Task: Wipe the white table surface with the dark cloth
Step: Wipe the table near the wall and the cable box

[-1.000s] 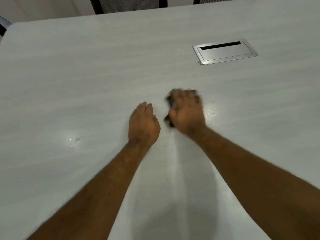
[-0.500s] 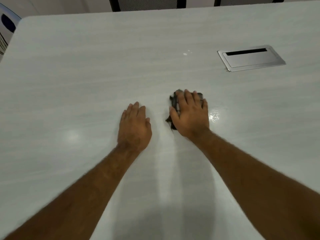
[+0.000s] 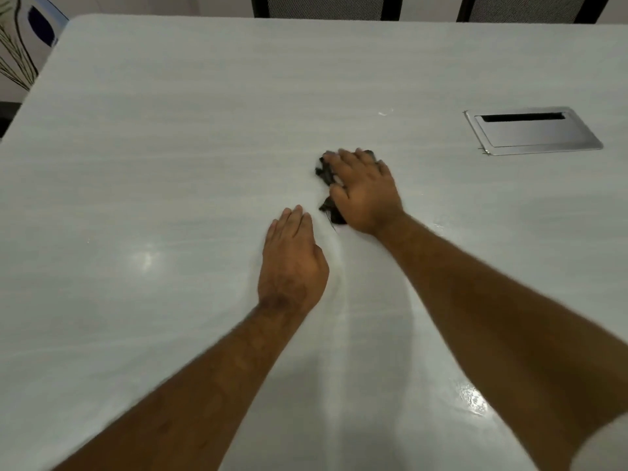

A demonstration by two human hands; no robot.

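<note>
The dark cloth (image 3: 325, 173) lies crumpled on the white table (image 3: 163, 158) near its middle. My right hand (image 3: 365, 192) presses flat on top of the cloth, fingers spread, so only the cloth's left edge shows from under it. My left hand (image 3: 291, 261) rests palm down on the bare table, just left of and nearer than the cloth, fingers together and holding nothing.
A metal cable hatch (image 3: 531, 130) with a dark slot is set flush into the table at the right. Black chair backs (image 3: 326, 6) stand beyond the far edge. The table's left corner (image 3: 68, 25) is rounded. Wet sheen shows at lower right (image 3: 475, 399).
My right hand has pushed the cloth farther away across the table. My left hand stays flat, now trailing behind the right. The view has shifted so the hatch sits farther right.
</note>
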